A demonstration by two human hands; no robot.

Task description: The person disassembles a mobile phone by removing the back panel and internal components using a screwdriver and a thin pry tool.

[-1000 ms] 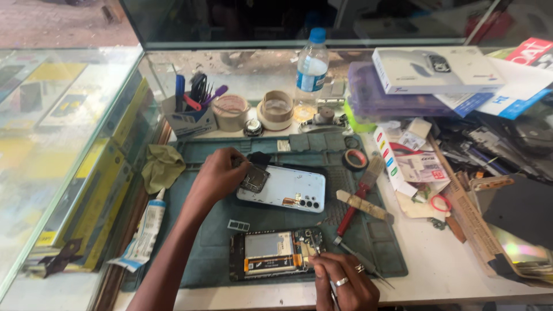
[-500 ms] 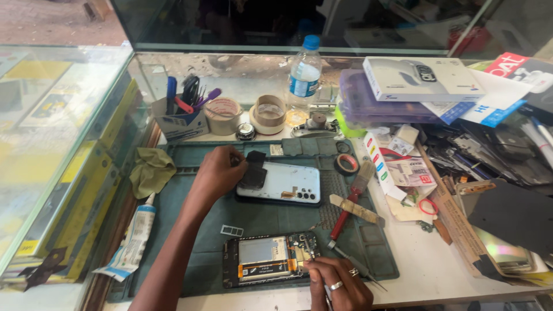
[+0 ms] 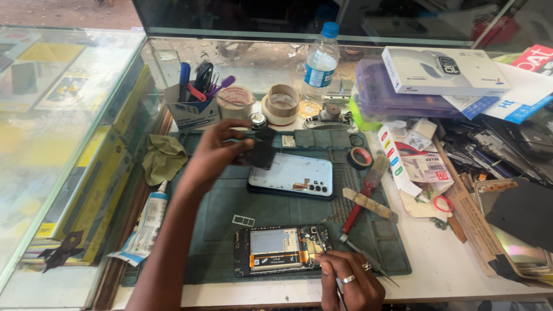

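At the far left, a crumpled green cloth (image 3: 163,158) lies on the edge of the green work mat (image 3: 224,204), with a glue tube (image 3: 145,223) just below it. Your left hand (image 3: 216,154) is raised over the mat, fingers closed on a small black part (image 3: 262,148), held above the upper left corner of the pale blue back cover (image 3: 292,175). Nearer you, the opened phone (image 3: 281,249) lies flat on the mat. Your right hand (image 3: 350,279) rests at its right end, pinching thin tweezers (image 3: 338,286). Right of that lies a red-handled brush (image 3: 363,194).
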